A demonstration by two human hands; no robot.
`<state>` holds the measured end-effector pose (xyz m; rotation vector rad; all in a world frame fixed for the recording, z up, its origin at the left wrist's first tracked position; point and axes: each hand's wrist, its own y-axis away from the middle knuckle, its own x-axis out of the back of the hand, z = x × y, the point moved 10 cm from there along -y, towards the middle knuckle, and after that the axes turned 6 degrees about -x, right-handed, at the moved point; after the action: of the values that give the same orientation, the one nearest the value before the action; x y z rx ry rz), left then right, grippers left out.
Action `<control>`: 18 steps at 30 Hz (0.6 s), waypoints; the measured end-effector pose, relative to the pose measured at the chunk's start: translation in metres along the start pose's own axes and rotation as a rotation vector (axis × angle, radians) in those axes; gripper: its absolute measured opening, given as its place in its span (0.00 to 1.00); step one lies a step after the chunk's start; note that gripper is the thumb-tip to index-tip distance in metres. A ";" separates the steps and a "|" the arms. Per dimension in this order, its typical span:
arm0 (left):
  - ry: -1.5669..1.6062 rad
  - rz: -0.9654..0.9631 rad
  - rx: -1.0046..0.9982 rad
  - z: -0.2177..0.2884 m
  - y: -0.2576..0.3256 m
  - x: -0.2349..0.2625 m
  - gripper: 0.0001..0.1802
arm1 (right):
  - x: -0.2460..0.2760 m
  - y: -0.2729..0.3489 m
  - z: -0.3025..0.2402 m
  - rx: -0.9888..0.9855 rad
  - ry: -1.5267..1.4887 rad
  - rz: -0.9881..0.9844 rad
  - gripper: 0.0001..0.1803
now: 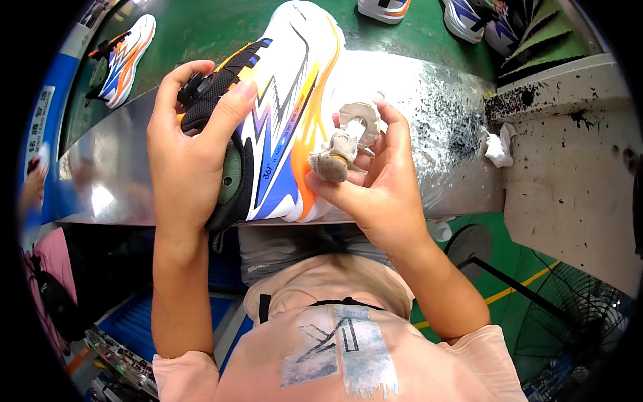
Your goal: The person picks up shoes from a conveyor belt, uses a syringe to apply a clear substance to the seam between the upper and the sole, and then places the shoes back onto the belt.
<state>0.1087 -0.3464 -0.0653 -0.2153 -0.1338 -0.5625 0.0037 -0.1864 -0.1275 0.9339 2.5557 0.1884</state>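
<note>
A white running shoe (295,80) with blue, orange and black trim is propped up on its side in front of me, toe pointing away. My left hand (181,157) grips its black collar and lace area, thumb across the laces. In my right hand (388,181) is a small tool with worn, beige-grey rounded pads (333,159) at its end and a white middle; its exact kind is unclear. The pads are beside the shoe's orange and white midsole, and I cannot tell whether they touch it.
A metal-topped bench (442,107) with black stains lies beneath, its green surface beyond. Another shoe (127,60) sits far left, and more (465,19) at far right near a green slatted rack (549,40). Crumpled white tissue (499,146) lies by a beige panel (569,174). A fan (569,321) stands lower right.
</note>
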 end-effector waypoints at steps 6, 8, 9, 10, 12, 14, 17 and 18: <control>-0.018 0.019 -0.045 0.005 0.001 -0.001 0.24 | 0.001 -0.001 -0.002 -0.006 0.050 0.014 0.51; -0.022 0.020 -0.056 0.005 0.000 -0.001 0.24 | 0.001 -0.001 -0.002 -0.011 0.052 0.009 0.51; -0.030 0.008 -0.049 0.004 0.001 -0.002 0.24 | 0.001 -0.002 -0.002 -0.014 0.052 0.006 0.51; -0.041 -0.006 -0.041 0.004 0.001 -0.002 0.24 | 0.000 -0.002 -0.001 -0.024 0.047 0.008 0.51; -0.053 -0.015 -0.035 0.002 0.002 -0.002 0.24 | -0.003 -0.002 -0.007 0.014 0.106 -0.023 0.48; -0.056 -0.010 -0.044 0.002 0.002 -0.001 0.24 | -0.007 -0.003 -0.011 0.047 0.164 -0.044 0.46; -0.022 -0.005 -0.018 -0.003 0.003 0.000 0.24 | -0.009 -0.004 -0.014 0.081 0.236 -0.052 0.45; -0.032 -0.009 -0.026 -0.003 0.003 0.000 0.24 | -0.009 -0.005 -0.014 0.091 0.250 -0.049 0.44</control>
<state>0.1103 -0.3451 -0.0688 -0.2489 -0.1582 -0.5706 0.0016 -0.1957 -0.1128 0.9318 2.8346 0.1856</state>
